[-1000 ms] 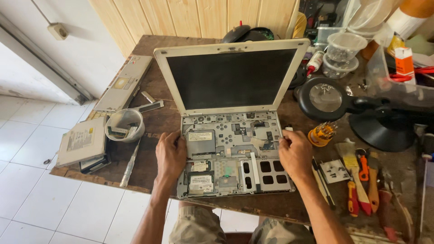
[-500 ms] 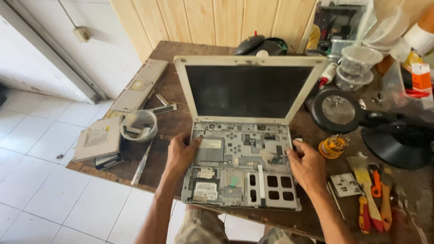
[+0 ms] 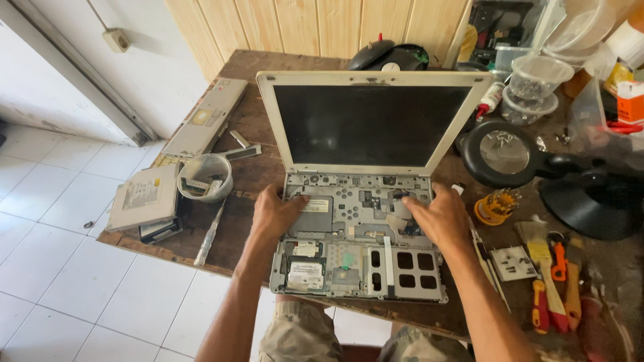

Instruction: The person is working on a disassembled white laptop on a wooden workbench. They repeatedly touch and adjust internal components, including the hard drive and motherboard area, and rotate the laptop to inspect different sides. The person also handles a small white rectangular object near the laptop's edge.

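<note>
on the opened laptop (image 3: 359, 234) both hands (image 3: 275, 218) rest near a white label (image 3: 316, 205).

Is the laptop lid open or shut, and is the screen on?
Open: the laptop lid stands upright behind the exposed base, where the hands rest. The screen is dark, so it appears off.

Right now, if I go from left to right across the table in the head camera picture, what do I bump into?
Flat grey drive → small round tub → left hand → right hand → yellow screwdriver-bit holder → red-handled tools.
</note>
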